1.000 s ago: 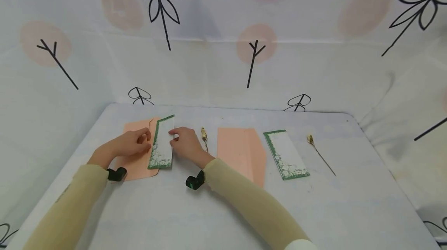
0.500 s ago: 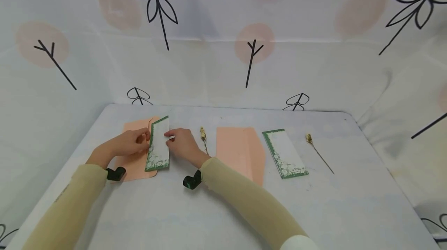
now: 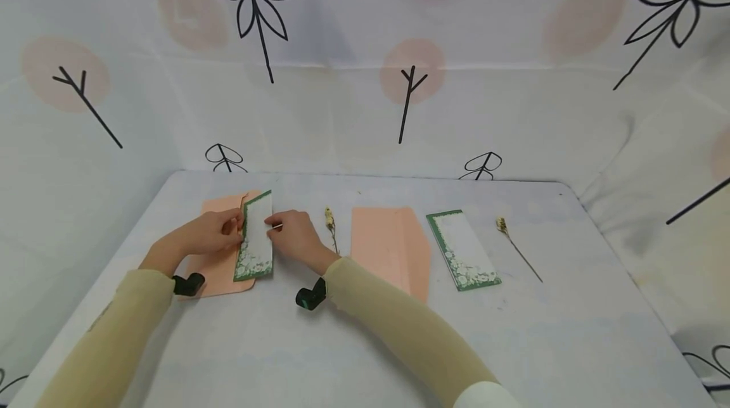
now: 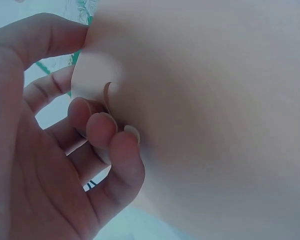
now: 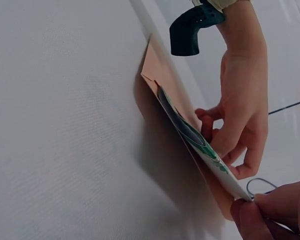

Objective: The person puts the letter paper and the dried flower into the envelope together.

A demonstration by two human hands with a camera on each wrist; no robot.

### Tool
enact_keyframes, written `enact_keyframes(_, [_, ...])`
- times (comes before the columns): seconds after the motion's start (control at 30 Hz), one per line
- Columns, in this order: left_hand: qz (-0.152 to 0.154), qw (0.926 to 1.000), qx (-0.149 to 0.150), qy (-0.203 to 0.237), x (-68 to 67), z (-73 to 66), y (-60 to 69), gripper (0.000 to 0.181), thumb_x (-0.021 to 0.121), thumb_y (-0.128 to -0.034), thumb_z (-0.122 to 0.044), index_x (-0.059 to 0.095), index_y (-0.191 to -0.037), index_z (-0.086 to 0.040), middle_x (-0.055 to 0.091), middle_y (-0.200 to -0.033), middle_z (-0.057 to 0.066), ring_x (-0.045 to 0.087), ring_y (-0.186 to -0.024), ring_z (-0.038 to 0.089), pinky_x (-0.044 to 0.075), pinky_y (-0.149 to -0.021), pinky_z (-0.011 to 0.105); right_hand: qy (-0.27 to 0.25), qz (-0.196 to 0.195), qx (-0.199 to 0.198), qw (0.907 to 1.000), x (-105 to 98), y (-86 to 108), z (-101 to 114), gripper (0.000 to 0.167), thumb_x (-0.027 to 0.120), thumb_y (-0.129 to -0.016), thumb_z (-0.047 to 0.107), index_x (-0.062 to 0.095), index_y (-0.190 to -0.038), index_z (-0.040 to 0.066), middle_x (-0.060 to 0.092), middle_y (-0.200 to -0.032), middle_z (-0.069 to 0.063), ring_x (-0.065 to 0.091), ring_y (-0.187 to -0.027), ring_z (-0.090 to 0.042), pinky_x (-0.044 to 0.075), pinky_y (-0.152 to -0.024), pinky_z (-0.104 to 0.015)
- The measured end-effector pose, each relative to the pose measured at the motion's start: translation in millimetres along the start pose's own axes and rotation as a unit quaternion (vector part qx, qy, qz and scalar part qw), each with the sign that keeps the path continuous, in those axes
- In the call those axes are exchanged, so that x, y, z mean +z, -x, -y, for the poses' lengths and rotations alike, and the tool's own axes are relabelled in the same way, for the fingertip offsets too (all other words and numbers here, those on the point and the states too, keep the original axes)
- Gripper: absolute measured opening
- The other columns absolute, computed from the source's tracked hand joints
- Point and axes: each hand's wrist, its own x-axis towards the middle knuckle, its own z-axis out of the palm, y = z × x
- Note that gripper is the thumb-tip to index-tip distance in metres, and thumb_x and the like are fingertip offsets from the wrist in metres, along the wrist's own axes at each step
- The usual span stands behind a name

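At the left of the table in the head view, my left hand (image 3: 208, 232) grips the edge of a peach envelope (image 3: 215, 278). In the left wrist view, the envelope (image 4: 205, 115) fills the right side, its edge between the thumb and fingers. My right hand (image 3: 295, 237) pinches the right edge of a white card (image 3: 256, 230) with a green floral border. In the right wrist view, the card (image 5: 229, 179) stands tilted with its far edge at the envelope's opening (image 5: 157, 75). How far the card reaches inside is hidden.
A second peach envelope (image 3: 379, 246) lies mid-table. Right of it are another green-bordered card (image 3: 463, 251) and a dried flower (image 3: 503, 225) on a thin stem. Another dried flower (image 3: 329, 219) lies beside my right hand, its stem partly covered. A patterned cloth (image 3: 336, 116) hangs behind.
My right hand has moved the card leftward, closer to my left hand and further over the envelope. My left hand has stayed almost in place. The view has shifted slightly.
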Motion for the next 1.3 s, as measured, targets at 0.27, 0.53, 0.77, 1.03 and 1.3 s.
enact_keyframes(0.27, [-0.007,1.0,0.005,-0.003,-0.1,0.6,0.7,0.021,0.067,-0.0925,-0.019,0.047,-0.095,-0.015,0.044,-0.066,-0.002,0.045,-0.059,0.015,0.035,-0.057,0.029,-0.005,-0.002,0.001,1.0,0,0.0,-1,0.026,0.066,-0.096,0.012,0.071,-0.121,0.008,0.071,-0.116,-0.002,0.068,-0.099,-0.009,0.05,-0.07,-0.016])
enact_keyframes(0.53, [-0.009,0.9999,0.009,-0.008,-0.5,-6.4,5.0,0.025,0.069,-0.0922,-0.023,0.047,-0.097,-0.014,0.043,-0.065,-0.002,0.043,-0.057,0.015,0.033,-0.056,0.03,0.008,0.003,0.003,1.0,3,-1.7,-1,0.026,0.065,-0.097,0.011,0.071,-0.122,0.01,0.071,-0.117,-0.001,0.068,-0.099,-0.008,0.049,-0.071,-0.016])
enact_keyframes(0.77, [-0.009,0.9998,0.001,-0.016,0.0,-9.0,4.7,0.025,0.069,-0.0924,-0.023,0.046,-0.095,-0.014,0.042,-0.065,-0.001,0.04,-0.057,0.015,0.032,-0.057,0.029,0.018,0.007,0.003,0.9998,4,-2.9,0,0.026,0.064,-0.097,0.01,0.071,-0.123,0.01,0.07,-0.118,-0.002,0.068,-0.1,-0.009,0.049,-0.068,-0.016])
enact_keyframes(1.03, [-0.017,0.9994,0.016,-0.025,-3.0,-10.3,5.6,0.027,0.07,-0.0916,-0.021,0.044,-0.091,-0.013,0.04,-0.062,-0.002,0.04,-0.055,0.015,0.032,-0.056,0.029,0.007,0.006,0.007,0.9999,6,-4.6,0,0.026,0.064,-0.097,0.009,0.071,-0.123,0.01,0.07,-0.118,-0.002,0.067,-0.1,-0.009,0.049,-0.069,-0.016])
enact_keyframes(1.3, [-0.012,0.9996,0.015,-0.022,-2.7,-10.7,6.6,0.027,0.07,-0.0918,-0.023,0.044,-0.092,-0.013,0.041,-0.063,-0.003,0.042,-0.055,0.015,0.032,-0.055,0.03,0.006,0.01,0.001,0.9999,10,-5.7,-2,0.025,0.064,-0.097,0.011,0.071,-0.121,0.009,0.071,-0.117,-0.001,0.066,-0.1,-0.008,0.048,-0.07,-0.015])
